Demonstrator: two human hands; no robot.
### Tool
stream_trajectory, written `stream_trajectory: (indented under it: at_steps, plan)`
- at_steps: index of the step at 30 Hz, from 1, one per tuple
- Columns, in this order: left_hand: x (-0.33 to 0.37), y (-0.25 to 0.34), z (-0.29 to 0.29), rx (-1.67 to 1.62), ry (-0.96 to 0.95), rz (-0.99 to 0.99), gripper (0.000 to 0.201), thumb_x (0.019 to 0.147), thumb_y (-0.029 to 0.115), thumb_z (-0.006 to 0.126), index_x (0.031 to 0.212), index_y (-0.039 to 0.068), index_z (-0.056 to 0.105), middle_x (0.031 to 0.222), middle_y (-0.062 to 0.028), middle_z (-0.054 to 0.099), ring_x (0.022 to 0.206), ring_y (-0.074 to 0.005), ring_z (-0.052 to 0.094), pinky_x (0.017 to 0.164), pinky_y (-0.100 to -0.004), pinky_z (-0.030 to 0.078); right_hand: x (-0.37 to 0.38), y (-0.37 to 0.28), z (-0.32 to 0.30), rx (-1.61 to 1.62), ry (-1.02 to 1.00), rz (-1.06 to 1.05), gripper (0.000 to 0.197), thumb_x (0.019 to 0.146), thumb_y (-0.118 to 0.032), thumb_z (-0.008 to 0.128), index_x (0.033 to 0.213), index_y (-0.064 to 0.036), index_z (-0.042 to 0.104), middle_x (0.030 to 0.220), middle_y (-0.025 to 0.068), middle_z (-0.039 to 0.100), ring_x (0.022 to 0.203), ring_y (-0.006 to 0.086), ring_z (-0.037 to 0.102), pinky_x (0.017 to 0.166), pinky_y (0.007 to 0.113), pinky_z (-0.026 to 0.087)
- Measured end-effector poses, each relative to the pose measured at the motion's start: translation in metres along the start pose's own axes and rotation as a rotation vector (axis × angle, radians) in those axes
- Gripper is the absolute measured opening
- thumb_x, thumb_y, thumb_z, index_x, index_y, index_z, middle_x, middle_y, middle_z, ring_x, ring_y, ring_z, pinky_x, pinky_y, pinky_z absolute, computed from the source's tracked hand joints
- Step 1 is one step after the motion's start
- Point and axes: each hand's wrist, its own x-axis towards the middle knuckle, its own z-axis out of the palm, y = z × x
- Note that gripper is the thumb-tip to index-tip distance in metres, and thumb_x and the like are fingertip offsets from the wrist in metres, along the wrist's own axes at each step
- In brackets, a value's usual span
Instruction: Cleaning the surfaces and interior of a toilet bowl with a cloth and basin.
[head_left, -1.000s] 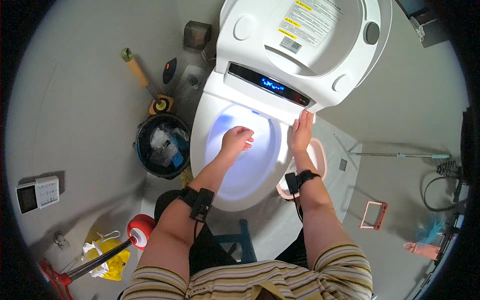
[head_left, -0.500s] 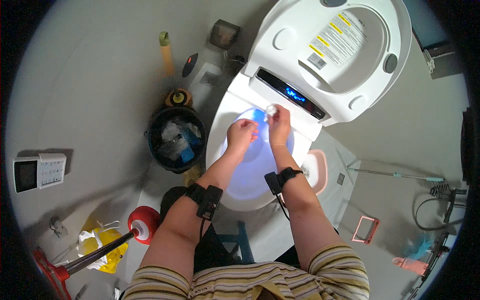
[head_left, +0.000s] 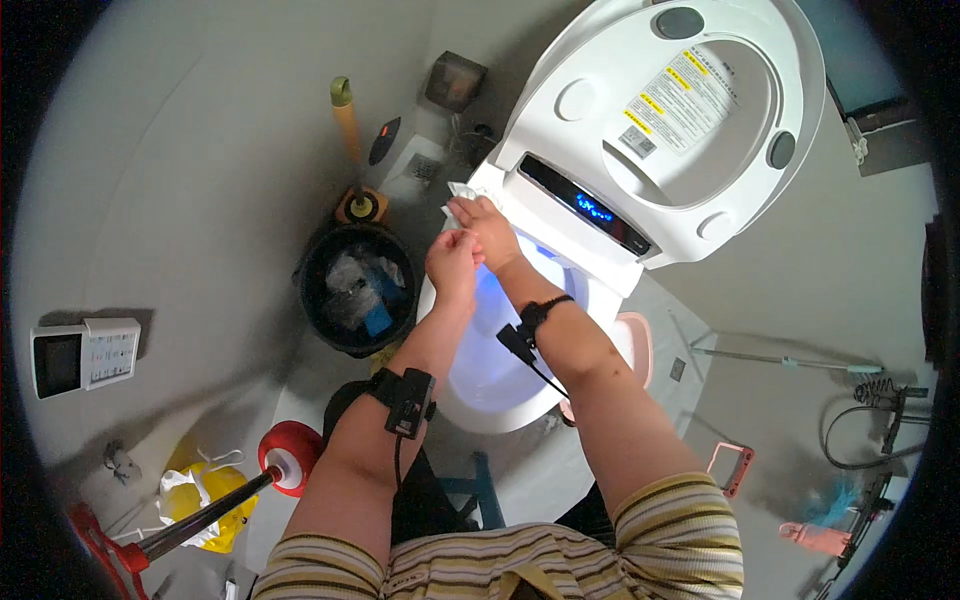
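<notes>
The white toilet stands before me with its seat and lid raised. My right hand reaches across to the far left of its rim and presses a crumpled white tissue there. Close beside it, my left hand is closed over the left side of the rim, its fingertips bunched near the right hand; whether they hold anything is hidden. Blue light fills the bowl. Behind it runs a black panel with a lit blue display.
Left of the toilet stands a black waste bin with bags inside, a brush with an orange handle behind it. A red plunger juts in at lower left. A pink basin sits at the right, a blue stool below.
My right hand has moved left and away from above the bowl, carrying the tissue to the rim's far left. My left hand has shifted slightly left, alongside it.
</notes>
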Motion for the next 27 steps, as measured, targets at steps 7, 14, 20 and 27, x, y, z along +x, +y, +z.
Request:
stream_trajectory:
  at_steps: [7, 14, 20, 27]
  plan:
    - [-0.013, 0.004, 0.012, 0.003, -0.054, -0.066, 0.009, 0.087, 0.014, 0.062, 0.092, 0.007, 0.065, 0.079, -0.0037, 0.062, 0.066, -0.0136, 0.060, 0.061, -0.0250, 0.047, -0.051, 0.031, -0.092, 0.069, 0.187, 0.116, 0.051, 0.064, 0.009, 0.065, 0.111, -0.0099, 0.068, 0.108, 0.0069, 0.070, 0.090, 0.0278, 0.062, 0.084, 0.035, 0.051]
    - [-0.020, -0.005, 0.018, 0.004, -0.093, -0.109, 0.011, 0.086, 0.016, 0.064, 0.093, 0.008, 0.066, 0.081, -0.0041, 0.063, 0.067, -0.0138, 0.060, 0.062, -0.0252, 0.048, 0.048, 0.018, -0.222, 0.017, 0.588, 0.079, 0.043, 0.073, 0.008, 0.071, 0.113, -0.0078, 0.065, 0.106, 0.0106, 0.060, 0.085, 0.0256, 0.062, 0.078, 0.033, 0.052]
    - [-0.027, -0.006, 0.030, 0.043, -0.128, -0.220, 0.013, 0.086, 0.019, 0.064, 0.094, 0.009, 0.066, 0.084, -0.0046, 0.064, 0.071, -0.0144, 0.061, 0.065, -0.0267, 0.049, 0.037, 0.061, -0.202, -0.252, 0.311, -0.123, 0.026, 0.082, -0.004, 0.066, 0.107, -0.0097, 0.066, 0.102, 0.0099, 0.062, 0.090, 0.0295, 0.063, 0.077, 0.039, 0.052]
    - [-0.024, -0.017, 0.032, 0.071, -0.180, -0.273, 0.017, 0.085, 0.020, 0.067, 0.097, 0.007, 0.065, 0.084, -0.0051, 0.066, 0.067, -0.0147, 0.061, 0.062, -0.0278, 0.048, -0.025, 0.084, -0.189, -0.334, -0.126, 0.034, 0.034, 0.083, -0.020, 0.068, 0.116, -0.0161, 0.061, 0.102, 0.0058, 0.064, 0.103, 0.0257, 0.061, 0.094, 0.038, 0.045]
